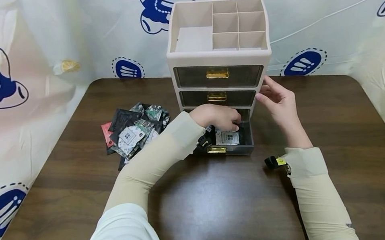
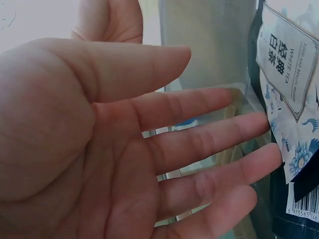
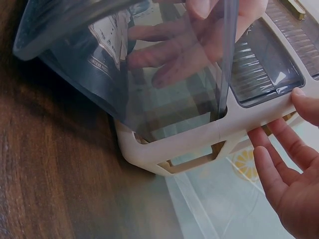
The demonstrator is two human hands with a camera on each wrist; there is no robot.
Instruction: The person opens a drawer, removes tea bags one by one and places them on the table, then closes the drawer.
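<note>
A white desktop organizer (image 1: pixel 202 57) with dark see-through drawers stands at the back of the table. Its lowest drawer (image 1: pixel 240 150) is pulled out, and tea sachets (image 1: pixel 229 137) lie inside. My left hand (image 1: pixel 217 116) reaches into that drawer from the left. In the left wrist view its fingers are extended, fingertips right at a sachet (image 2: pixel 294 74) labelled white tea; nothing lies in the palm. My right hand (image 1: pixel 281 104) grips the organizer's right front edge, thumb on the front frame and fingers on the side, as the right wrist view shows.
To the left of the organizer lies a heap of black, patterned and red sachets (image 1: pixel 128 134). Two upper drawers with gold handles (image 1: pixel 217 74) are closed. Divided compartments (image 1: pixel 238 22) form the organizer's top. A patterned curtain (image 1: pixel 310 19) hangs behind the table.
</note>
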